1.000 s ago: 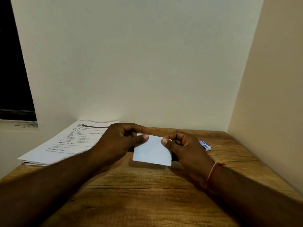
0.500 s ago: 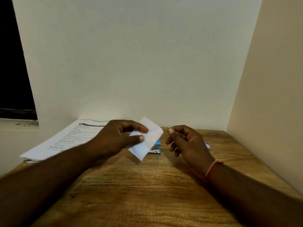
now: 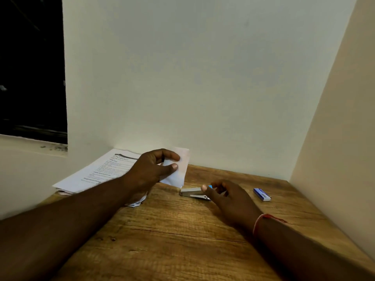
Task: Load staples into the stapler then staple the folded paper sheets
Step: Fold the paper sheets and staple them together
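Folded white paper sheets (image 3: pixel 178 171): a small stack raised above the wooden table, standing roughly upright with its lower corner just above the stapler. Stapler (image 3: pixel 192 193): small, metal-bodied with a blue part, lying flat on the table. Staple box (image 3: pixel 262 194): small, blue and white, lying flat, well right of the stapler.

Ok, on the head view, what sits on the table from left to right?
Printed sheets → left hand pinching the folded paper → stapler → right hand reaching onto the stapler → staple box.
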